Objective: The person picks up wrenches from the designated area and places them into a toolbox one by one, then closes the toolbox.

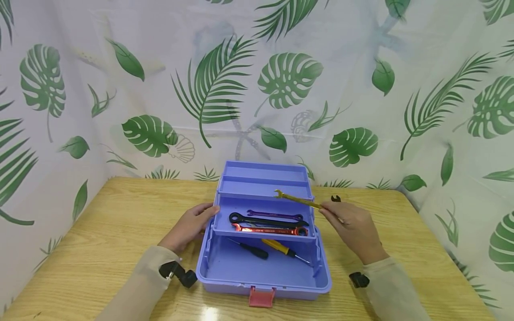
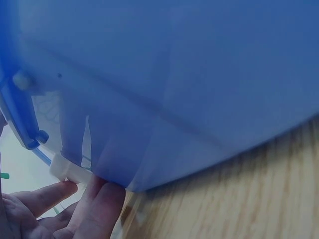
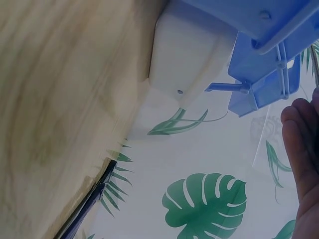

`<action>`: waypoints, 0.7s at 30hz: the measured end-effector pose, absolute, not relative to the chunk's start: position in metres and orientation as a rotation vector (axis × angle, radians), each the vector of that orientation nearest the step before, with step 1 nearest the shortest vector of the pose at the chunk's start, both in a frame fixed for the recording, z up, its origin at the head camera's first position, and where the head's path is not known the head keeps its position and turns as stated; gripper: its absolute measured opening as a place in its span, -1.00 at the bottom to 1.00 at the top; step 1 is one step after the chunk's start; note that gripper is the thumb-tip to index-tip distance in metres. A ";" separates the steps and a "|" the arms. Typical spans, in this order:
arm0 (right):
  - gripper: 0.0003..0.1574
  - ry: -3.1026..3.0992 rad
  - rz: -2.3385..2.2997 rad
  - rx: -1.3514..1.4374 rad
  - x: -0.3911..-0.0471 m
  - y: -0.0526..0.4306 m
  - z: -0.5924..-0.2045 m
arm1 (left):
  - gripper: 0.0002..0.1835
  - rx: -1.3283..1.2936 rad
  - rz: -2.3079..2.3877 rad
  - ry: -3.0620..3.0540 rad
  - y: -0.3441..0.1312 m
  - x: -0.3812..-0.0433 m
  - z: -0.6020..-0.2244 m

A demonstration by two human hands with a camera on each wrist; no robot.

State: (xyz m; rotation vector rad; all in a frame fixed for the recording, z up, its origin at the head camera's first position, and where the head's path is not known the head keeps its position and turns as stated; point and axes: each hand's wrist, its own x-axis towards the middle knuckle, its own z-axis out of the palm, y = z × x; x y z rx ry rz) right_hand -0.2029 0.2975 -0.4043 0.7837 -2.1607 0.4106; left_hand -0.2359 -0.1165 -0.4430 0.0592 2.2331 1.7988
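A blue-purple toolbox [image 1: 263,285] stands unfolded, its stepped trays raised. My right hand [image 1: 355,227] pinches a gold wrench [image 1: 299,199] by one end, holding it above the trays. My left hand [image 1: 190,227] holds the toolbox's left side, thumb on the middle tray's edge; in the left wrist view, its fingers [image 2: 102,211] touch the outer wall. The middle tray holds a purple wrench [image 1: 275,215], a black wrench [image 1: 265,220] and a red wrench [image 1: 271,230]. Below lie a black-handled screwdriver [image 1: 257,252] and a yellow-handled screwdriver [image 1: 277,245], partly under the tray.
The upper tray [image 1: 265,171] leans toward the back. A dark open-ended tool [image 1: 335,199] lies on the wooden table [image 1: 140,205], mostly hidden behind my right hand. A pink latch [image 1: 262,298] hangs at the toolbox front. A leaf-patterned cloth [image 1: 257,89] hangs behind the table.
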 end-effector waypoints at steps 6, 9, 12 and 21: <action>-0.26 -2.173 0.362 0.806 -0.202 0.295 -0.405 | -0.21 0.059 1.810 2.226 -0.116 -0.237 -0.444; -0.27 -2.176 0.360 0.806 -0.203 0.295 -0.406 | -0.20 0.062 1.803 2.234 -0.116 -0.237 -0.444; -0.26 -2.185 0.365 0.808 -0.204 0.295 -0.408 | -0.20 0.061 1.792 2.243 -0.116 -0.237 -0.443; -0.28 -2.204 0.377 0.820 -0.203 0.293 -0.409 | -0.19 0.057 1.781 2.259 -0.117 -0.237 -0.444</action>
